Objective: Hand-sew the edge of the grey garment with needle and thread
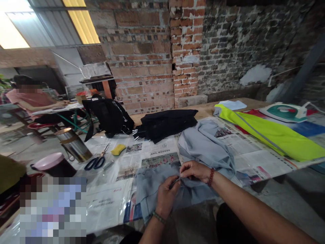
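A grey-blue garment (203, 149) lies crumpled on the newspaper-covered table (157, 149), its near end hanging toward me. My left hand (166, 196) grips a small dark tool against the cloth at the near edge. My right hand (195, 171), with a beaded bracelet at the wrist, pinches a fold of the same garment right beside the tool's tip. The two hands almost touch. What the tool is I cannot tell.
Blue-handled scissors (96, 161) and a yellow sponge (118, 149) lie to the left, near a metal can (73, 144) and a pink-lidded pot (52, 164). Black clothes (165, 123), a black bag (109, 115), a yellow-green garment (271, 134) and an iron (285, 112) sit farther back. A person sits far left.
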Motion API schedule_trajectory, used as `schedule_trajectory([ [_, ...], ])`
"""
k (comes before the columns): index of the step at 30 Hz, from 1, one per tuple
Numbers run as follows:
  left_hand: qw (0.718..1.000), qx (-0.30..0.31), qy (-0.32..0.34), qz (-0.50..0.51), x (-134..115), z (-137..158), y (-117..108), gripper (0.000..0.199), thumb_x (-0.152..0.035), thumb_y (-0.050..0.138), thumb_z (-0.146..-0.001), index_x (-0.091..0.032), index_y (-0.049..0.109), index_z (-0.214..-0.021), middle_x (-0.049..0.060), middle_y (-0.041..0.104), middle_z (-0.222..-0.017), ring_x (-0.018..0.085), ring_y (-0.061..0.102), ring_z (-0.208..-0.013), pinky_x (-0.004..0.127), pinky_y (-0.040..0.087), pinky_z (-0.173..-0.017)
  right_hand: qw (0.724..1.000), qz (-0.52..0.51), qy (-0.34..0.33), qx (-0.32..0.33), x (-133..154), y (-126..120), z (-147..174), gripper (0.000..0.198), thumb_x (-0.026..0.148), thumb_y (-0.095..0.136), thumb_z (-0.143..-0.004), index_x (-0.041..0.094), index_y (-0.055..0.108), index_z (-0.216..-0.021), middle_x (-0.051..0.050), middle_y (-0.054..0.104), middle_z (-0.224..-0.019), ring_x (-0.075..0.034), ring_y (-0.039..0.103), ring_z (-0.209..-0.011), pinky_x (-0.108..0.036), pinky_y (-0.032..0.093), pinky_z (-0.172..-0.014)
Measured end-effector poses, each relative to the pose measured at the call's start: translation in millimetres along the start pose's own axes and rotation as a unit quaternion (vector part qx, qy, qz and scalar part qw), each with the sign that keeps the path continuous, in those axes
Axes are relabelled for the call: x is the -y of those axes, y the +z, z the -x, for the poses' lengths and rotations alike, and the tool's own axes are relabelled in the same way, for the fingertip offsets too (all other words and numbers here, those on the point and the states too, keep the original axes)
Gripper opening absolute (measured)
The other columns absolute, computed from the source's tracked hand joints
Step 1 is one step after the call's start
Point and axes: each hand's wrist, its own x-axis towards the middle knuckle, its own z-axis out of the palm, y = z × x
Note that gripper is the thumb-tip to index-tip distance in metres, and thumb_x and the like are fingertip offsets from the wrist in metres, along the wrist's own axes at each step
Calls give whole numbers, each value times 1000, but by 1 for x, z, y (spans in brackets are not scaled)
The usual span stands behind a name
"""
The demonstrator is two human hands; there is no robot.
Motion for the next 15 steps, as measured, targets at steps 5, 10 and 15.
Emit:
schedule_trajectory([
  [5,997,73,-16,29,5,-4,0,26,-36,57,-71,-14,69,-78,0,63,-66,15,52,-63,23,40,-59,996,-74,-33,-39,3,-1,-1,20,25,72,-52,14,59,-63,6,50,-49,-3,38,-41,-19,26,-43],
  [10,994,94,-20,45,9,-10,-2,33,-44,57,-70,-13,68,-74,-1,56,-57,13,46,-57,22,36,-52,994,-91,-62,-16,4,1,-10,23,30,69,-58,13,56,-65,1,60,-59,-3,42,-39,-18,27,-40],
  [15,991,108,-49,67,9,-13,-4,35,-47,59,-67,-13,66,-67,-2,50,-53,11,42,-54,21,32,-50,991,-118,-46,-44,0,3,-21,21,26,68,-59,13,54,-63,-1,61,-55,-3,42,-37,-17,27,-38],
])
